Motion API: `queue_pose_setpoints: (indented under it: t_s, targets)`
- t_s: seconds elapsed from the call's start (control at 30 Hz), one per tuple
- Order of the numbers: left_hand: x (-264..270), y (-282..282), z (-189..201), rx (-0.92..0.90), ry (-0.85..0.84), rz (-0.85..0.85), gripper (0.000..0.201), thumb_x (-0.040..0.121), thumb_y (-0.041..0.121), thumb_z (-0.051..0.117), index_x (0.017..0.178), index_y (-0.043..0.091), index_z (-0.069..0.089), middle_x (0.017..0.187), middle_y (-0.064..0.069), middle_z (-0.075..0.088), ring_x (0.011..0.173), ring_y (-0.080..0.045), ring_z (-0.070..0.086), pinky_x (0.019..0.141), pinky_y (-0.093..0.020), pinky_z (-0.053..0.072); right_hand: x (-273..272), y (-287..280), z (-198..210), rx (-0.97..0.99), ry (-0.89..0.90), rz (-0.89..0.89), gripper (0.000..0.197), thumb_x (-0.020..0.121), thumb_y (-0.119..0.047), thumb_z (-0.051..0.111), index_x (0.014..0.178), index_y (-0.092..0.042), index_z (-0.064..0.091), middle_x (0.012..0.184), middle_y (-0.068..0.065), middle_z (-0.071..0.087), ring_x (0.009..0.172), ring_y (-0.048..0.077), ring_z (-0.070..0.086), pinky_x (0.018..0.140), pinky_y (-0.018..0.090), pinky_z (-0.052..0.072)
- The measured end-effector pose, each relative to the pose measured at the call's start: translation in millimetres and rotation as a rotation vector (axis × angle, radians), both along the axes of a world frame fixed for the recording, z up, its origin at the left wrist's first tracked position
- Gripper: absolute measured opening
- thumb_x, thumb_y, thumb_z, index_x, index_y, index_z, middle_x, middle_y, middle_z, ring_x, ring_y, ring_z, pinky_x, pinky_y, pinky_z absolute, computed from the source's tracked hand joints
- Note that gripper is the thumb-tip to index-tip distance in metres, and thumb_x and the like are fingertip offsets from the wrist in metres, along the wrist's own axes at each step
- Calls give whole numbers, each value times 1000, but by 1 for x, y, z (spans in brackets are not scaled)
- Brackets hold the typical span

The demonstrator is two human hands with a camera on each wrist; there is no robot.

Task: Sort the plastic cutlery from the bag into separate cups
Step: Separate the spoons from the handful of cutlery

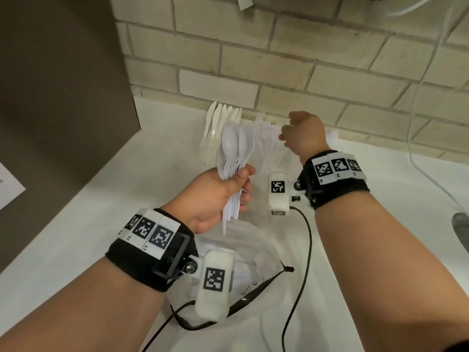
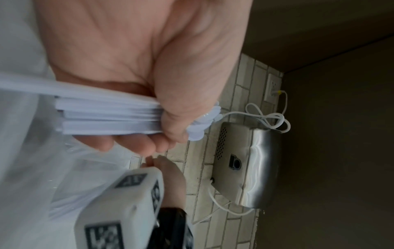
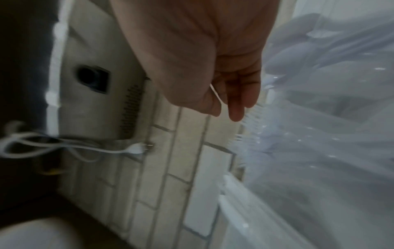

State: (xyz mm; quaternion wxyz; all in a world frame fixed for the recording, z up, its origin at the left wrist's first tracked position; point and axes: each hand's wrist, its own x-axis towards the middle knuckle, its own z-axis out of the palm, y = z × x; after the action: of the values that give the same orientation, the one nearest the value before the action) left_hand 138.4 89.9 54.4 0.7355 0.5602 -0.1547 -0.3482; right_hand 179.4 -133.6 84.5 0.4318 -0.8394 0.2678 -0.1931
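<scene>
My left hand (image 1: 228, 191) grips a bunch of white plastic spoons (image 1: 229, 143) by the handles, bowls up, above the white counter; the wrist view shows the stacked handles (image 2: 106, 116) in the fist. Behind them white knives (image 1: 218, 123) stand in a clear cup (image 1: 209, 151) by the wall. To their right white forks (image 1: 269, 130) stand in another clear cup (image 1: 272, 158). My right hand (image 1: 286, 134) is at the fork tops, and between thumb and fingers (image 3: 234, 107) shows a thin white strip, seemingly a fork edge-on. The clear bag (image 1: 256, 250) lies under my left wrist.
A brick wall (image 1: 279, 59) backs the counter, and a brown panel (image 1: 63, 97) closes the left side. A metal wall unit (image 2: 245, 165) with a white cable (image 2: 268, 118) hangs above. A grey object (image 1: 460, 224) sits at the right edge. Black camera cables (image 1: 302, 262) trail over the bag.
</scene>
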Motion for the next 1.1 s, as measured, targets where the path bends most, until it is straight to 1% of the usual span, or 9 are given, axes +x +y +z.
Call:
queue_pose_setpoints:
  t_s: [0.13,0.2,0.3,0.4,0.63,0.8,0.9,1.0,1.1]
  targets:
    - [-1,-3,0,39,-21,49,15,96,24,52,94,17,65,72,2,56,64,-12,55,71,-32,46,-46,45,27,178,-184,228,24,90,-35,63,106,-18,65,98,4,70,66,14,62,57,30,51]
    - [-5,-7,0,69,-68,74,16,96,26,53,92,16,64,73,1,57,65,-13,56,74,-35,47,-63,64,33,179,-104,429,33,87,-40,66,115,-22,61,82,-5,69,59,13,58,49,27,42]
    - [-10,-10,2,60,-71,55,19,96,28,51,94,15,65,73,1,61,67,-13,62,78,-36,52,-73,73,30,153,-88,522,36,88,-24,67,123,-18,58,57,-11,60,47,11,51,45,26,38]
    - [-13,-5,3,0,-11,21,23,95,30,48,95,15,66,74,1,69,71,-16,67,78,-37,56,-78,70,28,245,-127,572,25,96,-8,54,120,-11,59,56,-5,61,45,10,52,46,26,38]
    - [-16,0,6,-47,25,-73,26,99,25,42,105,15,65,96,-7,74,91,-26,71,89,-42,54,-88,73,29,255,-112,542,27,100,-11,43,122,-14,59,75,7,60,54,16,47,52,29,37]
    - [-21,-6,8,201,-292,66,22,101,29,40,105,18,59,83,-5,66,70,-17,66,74,-35,57,-97,83,28,208,-95,557,34,92,-37,58,122,-22,51,82,-4,58,56,1,51,50,17,36]
    - [-23,-8,9,234,-403,56,25,98,39,40,108,21,54,79,-4,62,69,-15,63,74,-38,56,-97,85,26,149,-114,499,42,85,-32,69,121,-24,48,89,-9,59,56,-6,53,47,7,38]
    - [-24,-7,5,182,-390,11,34,98,38,41,116,12,52,79,-3,59,68,-13,61,74,-35,55,-98,85,27,230,-111,513,33,90,-18,62,121,-23,48,82,-6,57,49,-2,49,46,14,37]
    - [-25,-5,3,92,-296,-47,35,94,36,46,109,5,53,77,-3,56,65,-12,60,71,-32,54,-102,82,27,307,-106,563,27,95,-9,52,119,-22,49,64,-10,55,44,6,41,44,19,34]
